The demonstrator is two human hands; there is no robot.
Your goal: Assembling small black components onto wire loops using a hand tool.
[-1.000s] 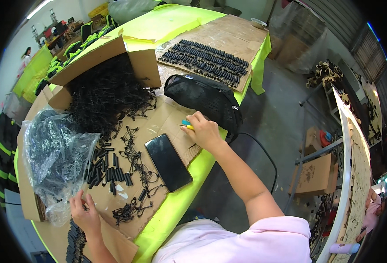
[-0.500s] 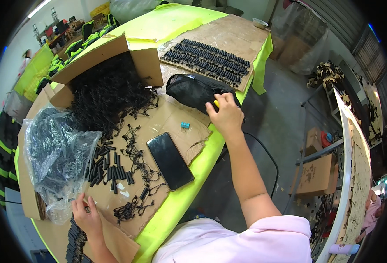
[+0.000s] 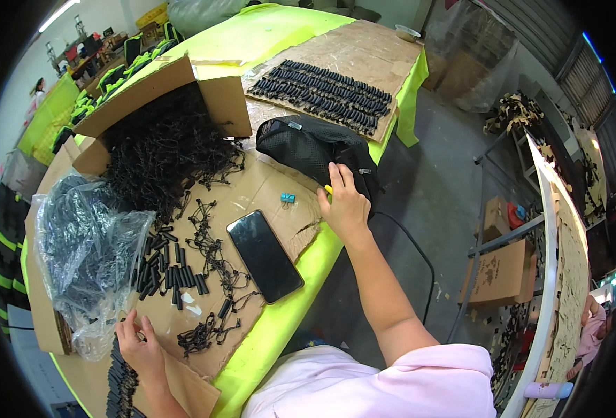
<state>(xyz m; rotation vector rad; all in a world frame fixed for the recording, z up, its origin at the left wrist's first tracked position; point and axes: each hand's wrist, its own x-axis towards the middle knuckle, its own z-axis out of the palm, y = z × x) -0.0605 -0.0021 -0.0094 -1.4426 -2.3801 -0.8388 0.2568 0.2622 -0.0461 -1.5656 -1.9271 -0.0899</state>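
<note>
My right hand (image 3: 346,210) is at the near edge of a black mesh pouch (image 3: 308,148), its fingers against the fabric. A small yellow thing (image 3: 329,189) sticks out between thumb and fingers; most of it is hidden, so its kind does not show. At the lower left my left hand (image 3: 142,350) has loosely bent fingers, apart, beside a crumpled clear plastic bag (image 3: 88,258). Just below those fingers runs a row of black toggle-like pieces (image 3: 120,386). Loose short black tubes (image 3: 172,268) and knotted black cords (image 3: 210,244) lie between my hands.
A dark phone (image 3: 265,256) and a teal binder clip (image 3: 288,199) lie on the cardboard. Behind stands an open carton (image 3: 137,94) of tangled black cords. Rows of black pieces (image 3: 322,94) fill a board farther back. A black cable (image 3: 416,251) hangs off the table's right edge.
My right hand has shifted slightly left and nearer with the yellow thing, and the pouch's near side looks more lifted and spread. My left hand has barely moved.
</note>
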